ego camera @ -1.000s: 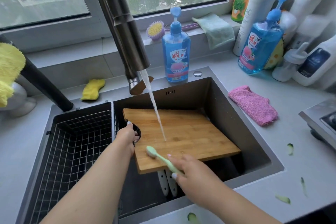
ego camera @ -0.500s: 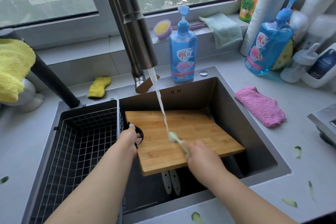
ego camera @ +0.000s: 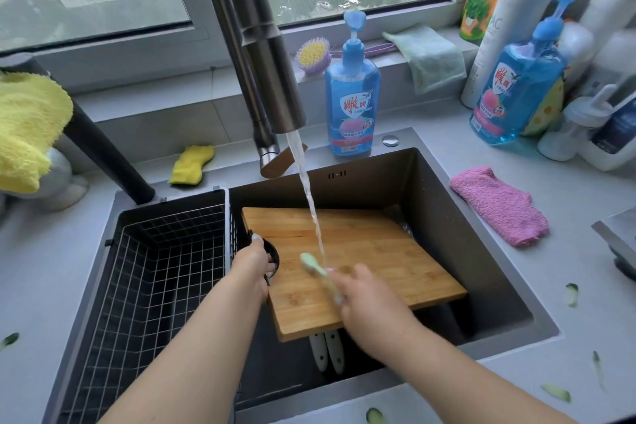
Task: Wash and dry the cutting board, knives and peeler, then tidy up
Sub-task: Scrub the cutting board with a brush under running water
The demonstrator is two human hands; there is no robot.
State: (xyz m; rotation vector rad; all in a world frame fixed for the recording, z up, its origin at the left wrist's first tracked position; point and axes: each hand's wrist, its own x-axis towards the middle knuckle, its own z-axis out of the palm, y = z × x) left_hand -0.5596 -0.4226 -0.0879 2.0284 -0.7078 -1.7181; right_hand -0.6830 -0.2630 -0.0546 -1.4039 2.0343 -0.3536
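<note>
Scrubbing of bamboo cutting board (ego camera: 361, 262) under running tap (ego camera: 275, 79) — left hand (ego camera: 253, 260) clamped on its edge, right hand (ego camera: 364, 299) gripping green brush (ego camera: 315, 265) — rinse likely next.

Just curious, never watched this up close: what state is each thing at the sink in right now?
Faucet: running.
Cutting board: in sink, tilted, wet.
Green brush: on the board.
Left hand: grips board's handle hole.
Right hand: holds brush.
Wire basket: empty.
Knife handles: under board.

Grey counter (ego camera: 585, 244); pink cloth (ego camera: 499, 205), yellow sponge (ego camera: 191, 164), cucumber peels (ego camera: 572, 293).
</note>
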